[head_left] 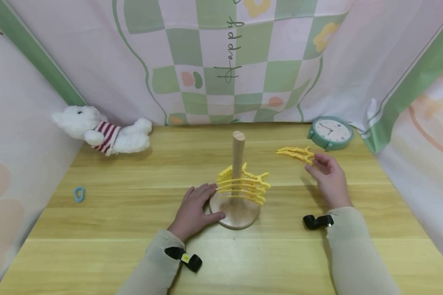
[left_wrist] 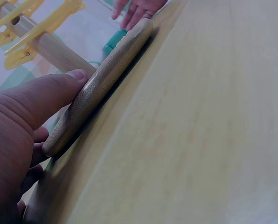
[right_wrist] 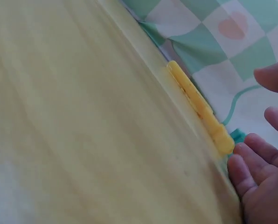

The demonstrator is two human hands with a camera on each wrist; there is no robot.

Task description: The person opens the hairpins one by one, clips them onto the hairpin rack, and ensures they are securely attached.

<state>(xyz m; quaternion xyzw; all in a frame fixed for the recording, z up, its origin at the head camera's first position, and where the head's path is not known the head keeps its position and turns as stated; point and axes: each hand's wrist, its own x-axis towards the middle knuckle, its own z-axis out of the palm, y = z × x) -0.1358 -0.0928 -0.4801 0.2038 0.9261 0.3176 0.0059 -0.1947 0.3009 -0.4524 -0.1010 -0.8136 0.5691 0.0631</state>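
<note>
A wooden stand with a round base [head_left: 240, 219] and an upright post [head_left: 238, 151] stands mid-table. Several yellow alligator hair clips [head_left: 243, 186] hang around its post. My left hand [head_left: 196, 209] holds the base by its edge; in the left wrist view the thumb [left_wrist: 59, 91] lies on the rim and the other fingers are partly hidden behind it. To the right, yellow hair clips [head_left: 295, 153] lie on the table. My right hand [head_left: 330, 178] is beside their near end, fingertips close to a yellow clip [right_wrist: 202, 109], thumb spread apart from the fingers.
A green-rimmed clock [head_left: 331, 132] lies at the back right, just behind the right hand. At the back left lies a white plush toy [head_left: 129, 137] in a striped top. A small blue ring-like piece [head_left: 79, 194] is on the left. Printed curtains [head_left: 214, 98] border the wooden table [head_left: 266, 262].
</note>
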